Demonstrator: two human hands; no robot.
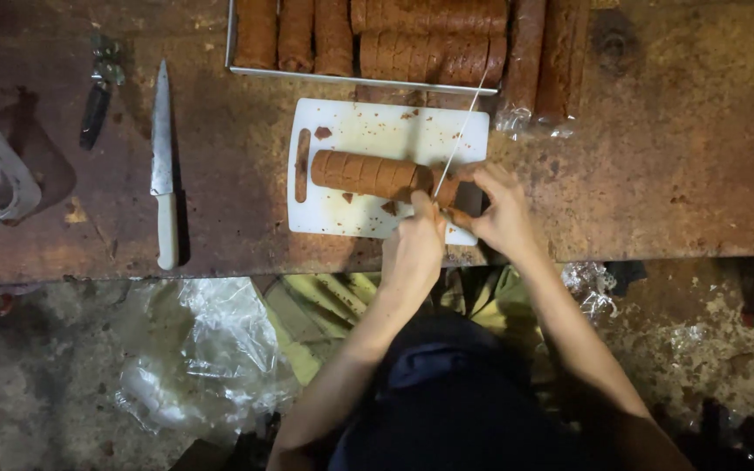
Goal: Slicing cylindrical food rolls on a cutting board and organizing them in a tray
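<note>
My left hand (414, 244) pinches a taut string (462, 131) | my right hand (501, 209) grips the roll (368, 173) end | cutting board (377, 131) underneath

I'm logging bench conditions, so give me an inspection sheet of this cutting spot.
Surface: worn brown table, stained, crumbs around the white cutting board.
Job's things: scored brown roll lying on the board; taut thin string crossing its right end.
Clutter: white-handled knife and a dark tool at left; metal tray of more rolls behind.
Hands: left hand and right hand pinch at the roll's cut end.
Cables: nothing seen.
Surroundings: clear plastic sheet on the rough floor below.
</note>
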